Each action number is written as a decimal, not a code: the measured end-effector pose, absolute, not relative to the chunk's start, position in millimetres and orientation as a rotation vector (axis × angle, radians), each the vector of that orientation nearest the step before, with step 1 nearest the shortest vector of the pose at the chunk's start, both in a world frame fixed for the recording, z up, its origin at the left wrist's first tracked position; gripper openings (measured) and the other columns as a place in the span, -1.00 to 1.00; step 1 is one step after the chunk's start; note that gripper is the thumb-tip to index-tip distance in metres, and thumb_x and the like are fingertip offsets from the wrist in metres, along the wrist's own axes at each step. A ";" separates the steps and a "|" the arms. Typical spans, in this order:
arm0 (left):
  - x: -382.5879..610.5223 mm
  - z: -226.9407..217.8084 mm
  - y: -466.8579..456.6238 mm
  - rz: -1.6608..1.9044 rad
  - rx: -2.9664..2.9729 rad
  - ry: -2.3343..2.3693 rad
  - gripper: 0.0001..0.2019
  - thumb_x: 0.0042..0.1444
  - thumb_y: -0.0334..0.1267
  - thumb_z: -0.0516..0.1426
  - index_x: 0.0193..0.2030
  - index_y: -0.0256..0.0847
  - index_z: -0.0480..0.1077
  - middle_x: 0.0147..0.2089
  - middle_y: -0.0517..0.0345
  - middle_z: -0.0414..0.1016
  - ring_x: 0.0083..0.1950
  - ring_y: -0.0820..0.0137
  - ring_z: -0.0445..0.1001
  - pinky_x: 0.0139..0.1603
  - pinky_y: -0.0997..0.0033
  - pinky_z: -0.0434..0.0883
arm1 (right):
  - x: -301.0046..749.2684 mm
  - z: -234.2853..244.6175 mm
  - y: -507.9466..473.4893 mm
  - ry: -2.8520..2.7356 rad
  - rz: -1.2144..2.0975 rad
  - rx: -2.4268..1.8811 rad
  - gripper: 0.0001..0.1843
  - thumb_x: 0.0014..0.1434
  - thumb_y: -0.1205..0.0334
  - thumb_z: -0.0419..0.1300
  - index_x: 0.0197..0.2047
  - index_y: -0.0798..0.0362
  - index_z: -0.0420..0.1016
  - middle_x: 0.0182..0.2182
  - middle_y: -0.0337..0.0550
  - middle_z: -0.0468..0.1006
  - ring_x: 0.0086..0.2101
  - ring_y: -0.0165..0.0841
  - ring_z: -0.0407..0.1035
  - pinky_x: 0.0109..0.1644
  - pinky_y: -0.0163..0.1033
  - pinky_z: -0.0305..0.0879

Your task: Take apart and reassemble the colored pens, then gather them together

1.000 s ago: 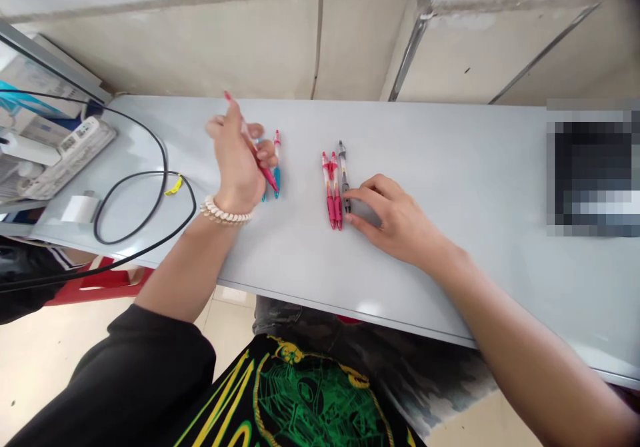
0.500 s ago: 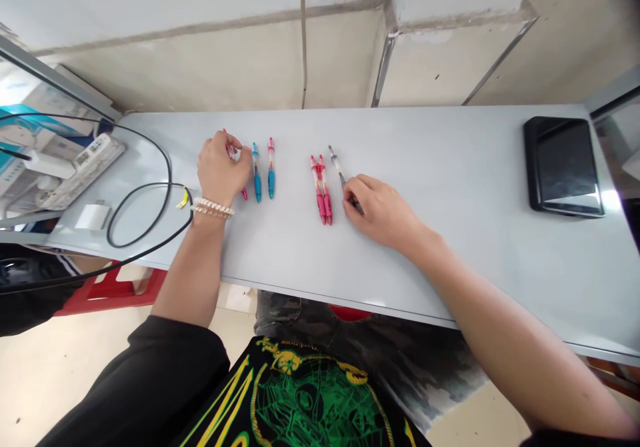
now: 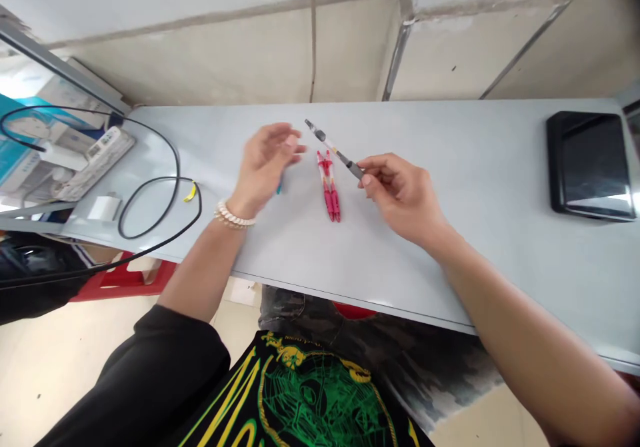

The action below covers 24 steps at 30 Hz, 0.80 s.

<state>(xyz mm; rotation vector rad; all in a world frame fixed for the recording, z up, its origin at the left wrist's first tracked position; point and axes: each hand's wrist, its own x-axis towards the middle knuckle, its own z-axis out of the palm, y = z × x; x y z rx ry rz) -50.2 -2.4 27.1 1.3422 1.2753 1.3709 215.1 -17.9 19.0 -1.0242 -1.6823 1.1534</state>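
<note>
So the slim grey-and-clear plastic pen is tilted above the shiny pale grey tabletop, right hand pinching its grip end between thumb and fingertips. Two pink-and-clear plastic pens lie side by side just left of that grip. Left hand's kinda blurry, fingers loosely spread, nothing visible in them; a teal pen tip peeks out beneath.

My feed comes through bright and fairly even, with a small pale glare along the front edge of the counter and the boxes at far left partly washed out. I see only soft, faint shadows. The left hand blurs at its fingers, wide-angle stretch pulls the margins, and the upper right corner darkens.
</note>
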 end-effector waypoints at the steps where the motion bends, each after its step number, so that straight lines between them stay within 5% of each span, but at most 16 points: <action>1: -37.8 30.9 -7.2 1.300 1.295 1.144 -0.50 0.14 0.10 0.43 0.08 -0.06 0.44 0.11 0.04 0.62 0.01 0.24 0.67 0.08 0.07 0.59 | 215.0 20.8 -18.6 -1.666 1.189 -1.000 -0.81 0.36 0.23 0.22 -0.01 0.05 0.57 -0.32 -0.16 0.60 -0.34 -0.37 0.46 -0.23 -0.21 0.39; 6: 5.5 49.3 -23.0 1.268 1.186 0.938 -0.72 0.34 -0.05 0.31 -0.02 -0.14 0.39 0.07 0.06 0.68 0.12 0.22 0.70 0.18 0.14 0.64 | 213.9 26.5 -18.2 -1.490 1.292 -1.009 -0.80 0.35 0.06 0.35 -0.14 0.03 0.63 -0.47 -0.27 0.50 -0.50 -0.48 0.28 -0.41 -0.29 0.22; 12: 23.6 36.0 -20.5 1.358 1.087 0.983 -0.84 0.39 -0.15 0.28 -0.11 -0.15 0.43 -0.06 0.07 0.72 0.01 0.24 0.75 0.09 0.20 0.70 | 215.2 26.1 -22.1 -1.472 1.280 -1.055 -0.65 0.38 -0.10 0.33 -0.24 0.00 0.70 -0.51 -0.23 0.52 -0.57 -0.47 0.29 -0.54 -0.28 0.20; 17: 23.1 18.8 -26.1 1.418 0.980 1.046 -0.79 0.36 -0.10 0.31 -0.12 -0.14 0.43 -0.08 0.06 0.73 0.01 0.23 0.75 0.06 0.22 0.71 | 211.5 19.3 -31.2 -1.674 0.781 -1.084 -0.88 0.34 0.15 0.40 -0.08 -0.16 0.78 -0.35 -0.18 0.66 -0.41 -0.34 0.48 -0.35 -0.15 0.45; 21: 18.6 13.1 -26.1 1.505 0.961 1.052 -0.68 0.29 0.04 0.36 -0.12 -0.14 0.46 -0.08 0.04 0.74 0.00 0.24 0.75 0.03 0.25 0.70 | 205.6 20.8 -35.9 -1.630 0.840 -0.966 -0.69 0.23 0.14 0.50 0.05 -0.14 0.72 -0.11 -0.10 0.70 -0.22 -0.25 0.60 -0.20 -0.09 0.61; 24: 18.4 11.1 -23.0 1.562 0.936 1.038 -0.65 0.24 0.07 0.39 -0.13 -0.14 0.47 -0.11 0.05 0.74 -0.05 0.25 0.76 -0.05 0.30 0.70 | 203.9 24.2 -36.7 -1.539 1.027 -1.065 -0.79 0.40 0.06 0.33 0.01 -0.06 0.71 -0.40 -0.20 0.64 -0.52 -0.41 0.47 -0.46 -0.22 0.51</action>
